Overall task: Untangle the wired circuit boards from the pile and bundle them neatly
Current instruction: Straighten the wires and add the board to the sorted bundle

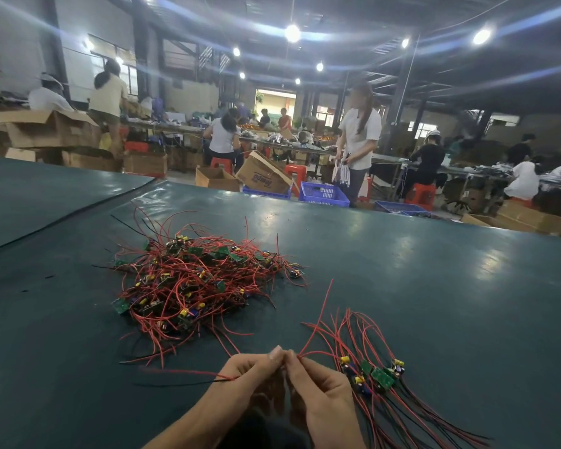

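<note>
At the left of the frame the dark green table mat [46, 319] is bare apart from stray wire ends. Just left of centre lies the pile [201, 280] of wired circuit boards, a dense knot of red and black leads with green boards poking out, well apart from the hands.

At bottom centre the left hand [250, 372] has its fingers curled and its thumb and fingertip pinched on thin leads. A red wire [182, 372] and a black wire [175, 383] trail from it toward the lower left. The right hand [321, 393] meets it fingertip to fingertip, also curled and pinching, and a long red lead [321, 315] rises from that pinch toward the upper right. Whether a board sits inside either palm cannot be told, as the fingers hide it.

To the lower right, just beside the right hand, the sorted boards [374, 374] lie side by side with their leads fanned out in two directions.

The step looks like straightening one unit's leads before it joins that group. It would go best with a light pinch, drawing each wire through the fingertips from the board end outward rather than tugging, since the solder joints are probably the weak point. The unit should be laid with its board level with the others and its wires running the same way, so the bundle ties cleanly.
</note>
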Tool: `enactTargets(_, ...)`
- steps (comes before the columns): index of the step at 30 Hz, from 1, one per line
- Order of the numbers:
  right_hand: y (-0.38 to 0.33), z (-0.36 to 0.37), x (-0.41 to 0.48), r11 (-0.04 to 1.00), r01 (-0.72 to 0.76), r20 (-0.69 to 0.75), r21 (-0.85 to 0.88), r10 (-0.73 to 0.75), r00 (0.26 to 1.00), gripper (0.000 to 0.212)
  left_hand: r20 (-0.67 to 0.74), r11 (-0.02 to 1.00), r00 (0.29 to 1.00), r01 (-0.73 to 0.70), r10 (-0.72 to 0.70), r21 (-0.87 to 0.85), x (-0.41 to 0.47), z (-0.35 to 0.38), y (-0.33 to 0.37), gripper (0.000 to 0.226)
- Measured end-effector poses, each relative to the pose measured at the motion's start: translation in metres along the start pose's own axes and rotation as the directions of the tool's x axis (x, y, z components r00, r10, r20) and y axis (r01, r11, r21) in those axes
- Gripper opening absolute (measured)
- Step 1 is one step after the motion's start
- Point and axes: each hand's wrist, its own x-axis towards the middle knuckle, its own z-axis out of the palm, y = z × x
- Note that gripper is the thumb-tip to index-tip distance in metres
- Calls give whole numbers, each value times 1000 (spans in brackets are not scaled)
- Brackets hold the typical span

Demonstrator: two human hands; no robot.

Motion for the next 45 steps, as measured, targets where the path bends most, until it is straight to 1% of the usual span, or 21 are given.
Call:
enactTargets(3, -1, -2, 3, 998, 30, -95, -62, -36, 995, 19, -39, 999, 998, -53, 53, -9, -2, -1, 2, 43)
enactTargets(4, -1, -4, 4, 997, 24, -140, -73, -34, 990, 16, -27, 997, 998, -66, 65, -29, -3, 0, 5, 43)
enactTargets(6, -4, -11, 9, 1000, -3, -232, -9, 1, 973, 14, 13, 996, 997, -75, 76, -56, -4, 1, 12, 42)
enactTargets(8, -9, -21, 14, 996, 4, -307, 91, 24, 951, 18, 14, 995, 996, -88, 89, -39, -4, 1, 14, 41)
enactTargets(10, -16, -31, 18, 988, 46, -370, 150, 13, 929, 22, 19, 993, 994, -112, 112, -26, -6, 2, 17, 40)
enactTargets(12, -21, -41, 21, 977, 89, -431, 194, 3, 903, 20, 31, 992, 992, -118, 119, -37, -6, 2, 17, 40)
enactTargets(14, -22, -48, 23, 975, 116, -471, 191, -13, 882, 18, 31, 993, 994, -108, 109, -40, -6, 1, 15, 41)
enactTargets(17, -21, -44, 23, 979, 157, -474, 131, -77, 877, 26, -6, 995, 996, -86, 86, -54, -5, -1, 12, 43)
enactTargets(19, -17, -37, 21, 984, 139, -428, 109, -80, 900, 34, -51, 994, 996, -79, 75, -73, -4, -3, 10, 44)
enactTargets(21, -12, -31, 18, 996, 74, -322, 39, -58, 945, 42, -54, 993, 996, -71, 66, -92, -4, -4, 10, 44)
enactTargets(23, -4, -22, 13, 991, 20, -165, -129, -41, 985, 44, -24, 993, 998, -55, 53, -102, -5, -2, 11, 48)
enactTargets(24, 0, -15, 9, 979, 22, -76, -201, -38, 996, 43, 1, 993, 999, -44, 45, -111, -6, -1, 11, 52)
enactTargets(25, 4, -9, 6, 973, 41, -8, -229, -44, 999, 40, 28, 992, 999, -34, 38, -119, -7, 0, 12, 57)
enactTargets(26, 7, -5, 5, 971, 59, 21, -230, -56, 998, 36, 50, 992, 998, -25, 32, -122, -8, 1, 12, 57)
enactTargets(29, 6, -6, 5, 956, 91, -40, -277, -106, 994, 22, 60, 995, 998, -16, 21, -96, -8, 0, 15, 53)
enactTargets(31, 2, -12, 7, 951, 107, -121, -289, -147, 982, 22, 48, 998, 999, -16, 19, -62, -8, 2, 17, 40)
enactTargets(32, 0, -15, 8, 955, 104, -147, -279, -149, 978, 23, 49, 999, 999, -18, 21, -48, -8, 4, 17, 37)
enactTargets(35, -5, -17, 11, 979, 78, -197, -189, -116, 974, 24, 45, 998, 998, -34, 36, -50, -8, 7, 21, 37)
enactTargets(39, -12, -29, 18, 997, 64, -328, -40, -73, 942, 22, 58, 997, 996, -62, 64, -38, -9, 7, 23, 41)
enactTargets(43, -17, -40, 24, 990, 97, -411, 100, -48, 910, 23, 92, 997, 993, -74, 74, -2, -9, 7, 22, 40)
enactTargets(45, -17, -40, 24, 986, 122, -429, 111, -64, 901, 24, 108, 998, 992, -68, 67, 3, -9, 7, 21, 39)
